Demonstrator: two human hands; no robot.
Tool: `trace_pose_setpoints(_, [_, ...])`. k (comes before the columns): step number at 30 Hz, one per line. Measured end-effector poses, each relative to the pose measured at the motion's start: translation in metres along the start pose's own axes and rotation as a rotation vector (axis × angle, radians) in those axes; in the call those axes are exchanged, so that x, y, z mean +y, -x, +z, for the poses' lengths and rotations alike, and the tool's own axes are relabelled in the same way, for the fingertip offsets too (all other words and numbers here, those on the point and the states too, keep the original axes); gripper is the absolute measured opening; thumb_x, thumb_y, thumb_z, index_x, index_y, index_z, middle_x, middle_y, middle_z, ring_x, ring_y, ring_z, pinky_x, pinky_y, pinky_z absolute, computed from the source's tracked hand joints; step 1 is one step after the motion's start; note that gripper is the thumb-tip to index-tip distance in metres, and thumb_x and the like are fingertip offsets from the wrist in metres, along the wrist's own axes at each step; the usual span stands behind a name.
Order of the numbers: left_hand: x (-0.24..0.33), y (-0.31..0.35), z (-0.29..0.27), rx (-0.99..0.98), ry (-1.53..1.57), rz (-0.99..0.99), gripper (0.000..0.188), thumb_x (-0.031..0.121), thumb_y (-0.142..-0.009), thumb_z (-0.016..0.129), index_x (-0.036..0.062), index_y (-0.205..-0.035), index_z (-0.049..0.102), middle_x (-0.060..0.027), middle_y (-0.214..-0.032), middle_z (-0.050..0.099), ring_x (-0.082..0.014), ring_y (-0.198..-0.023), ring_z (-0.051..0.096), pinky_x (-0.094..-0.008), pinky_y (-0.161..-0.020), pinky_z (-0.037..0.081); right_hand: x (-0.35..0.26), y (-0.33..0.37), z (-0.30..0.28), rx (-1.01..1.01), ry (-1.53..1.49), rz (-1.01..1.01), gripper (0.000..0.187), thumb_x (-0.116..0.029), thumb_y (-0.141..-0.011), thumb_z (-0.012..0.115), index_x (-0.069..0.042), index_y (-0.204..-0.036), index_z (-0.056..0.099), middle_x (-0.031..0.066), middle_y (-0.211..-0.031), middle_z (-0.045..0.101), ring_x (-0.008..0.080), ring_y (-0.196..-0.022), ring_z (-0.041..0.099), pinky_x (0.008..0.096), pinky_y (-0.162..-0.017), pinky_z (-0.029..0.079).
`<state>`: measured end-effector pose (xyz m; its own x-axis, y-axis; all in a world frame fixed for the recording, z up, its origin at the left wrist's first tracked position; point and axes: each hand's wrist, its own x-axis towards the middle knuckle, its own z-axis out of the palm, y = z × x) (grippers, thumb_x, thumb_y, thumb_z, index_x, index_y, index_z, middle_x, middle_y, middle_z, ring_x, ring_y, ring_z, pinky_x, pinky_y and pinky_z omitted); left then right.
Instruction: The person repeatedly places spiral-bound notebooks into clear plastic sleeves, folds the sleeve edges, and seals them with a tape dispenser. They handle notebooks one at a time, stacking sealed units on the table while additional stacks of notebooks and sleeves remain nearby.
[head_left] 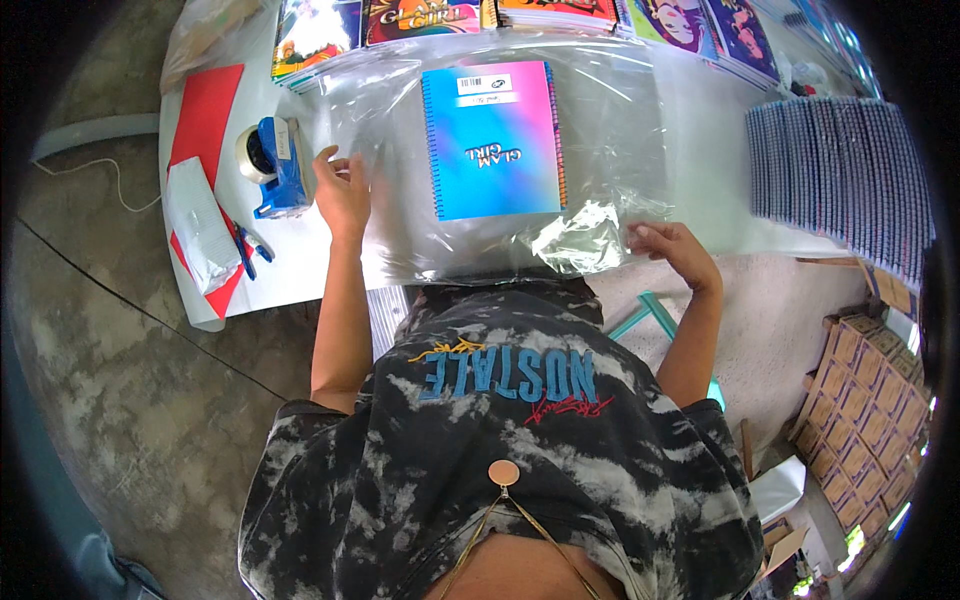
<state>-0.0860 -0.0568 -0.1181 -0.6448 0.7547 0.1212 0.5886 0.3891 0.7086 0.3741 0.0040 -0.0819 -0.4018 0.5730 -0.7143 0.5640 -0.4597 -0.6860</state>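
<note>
A spiral-bound notebook (495, 135) with a blue-to-pink cover lies upside down to me on a clear plastic sheet (610, 130) spread over the table. At its lower right the sheet is crumpled and shiny. My right hand (680, 252) pinches that crumpled edge between thumb and fingers. To the left of the notebook, my left hand (343, 195) hovers by the sheet's left side, fingers loosely bent and apart. Beside that hand stands a blue tape dispenser (285, 170) with a roll of tape.
Stacks of colourful notebooks (420, 18) line the far side. A tall notebook pile (835, 175) rises at right. On the left lie a red sheet (205, 110), a white plastic-wrapped bundle (203, 225) and a blue-handled cutting tool (255, 247). Cartons (865, 405) are stacked at lower right.
</note>
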Motion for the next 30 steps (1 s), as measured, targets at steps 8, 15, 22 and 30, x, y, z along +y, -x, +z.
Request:
trace_pose_setpoints(8, [-0.031,0.005,-0.024,-0.667,0.162,-0.225,0.034,0.021,-0.076,0.070,-0.0041,-0.097,0.060,-0.0092,-0.082,0.064,-0.0134,-0.075,0.060,-0.0260,-0.068,0.047,-0.030,0.000,0.021,-0.016,-0.253,-0.039,0.054,-0.038,-0.083,0.061,-0.004,-0.124,0.051,0.0095,-0.100,0.065,0.0179,-0.092,0.063,0.0276,-0.075,0.050])
trace_pose_setpoints(15, [-0.039,0.055,-0.059,-0.416,0.171,0.026,0.018,0.016,-0.088,0.054,-0.0015,-0.093,0.056,-0.0070,-0.071,0.057,-0.0150,-0.062,0.054,-0.0284,-0.062,0.046,0.017,-0.004,0.020,0.018,-0.265,-0.006,0.034,-0.027,-0.086,0.059,-0.003,-0.111,0.058,0.0032,-0.085,0.064,0.0133,-0.079,0.062,0.0274,-0.068,0.049])
trace_pose_setpoints(22, [-0.008,0.060,-0.088,-0.935,0.363,-0.530,0.049,0.035,-0.088,0.058,0.0013,-0.121,0.045,-0.0102,-0.096,0.060,-0.0160,-0.080,0.060,-0.0266,-0.068,0.048,0.000,0.018,-0.004,-0.138,-0.440,-0.106,0.023,-0.024,-0.089,0.048,-0.003,-0.087,0.056,0.0089,-0.076,0.062,0.0181,-0.069,0.063,0.0310,-0.069,0.052])
trace_pose_setpoints(30, [-0.007,-0.003,-0.066,-0.942,0.455,-0.588,0.073,0.063,-0.087,0.036,0.0056,-0.133,0.039,-0.0100,-0.114,0.059,-0.0176,-0.094,0.056,-0.0347,-0.078,0.041,-0.024,-0.037,-0.016,0.151,-0.480,-0.206,0.047,-0.035,-0.090,0.053,-0.001,-0.122,0.052,0.0108,-0.112,0.060,0.0189,-0.088,0.063,0.0315,-0.077,0.049])
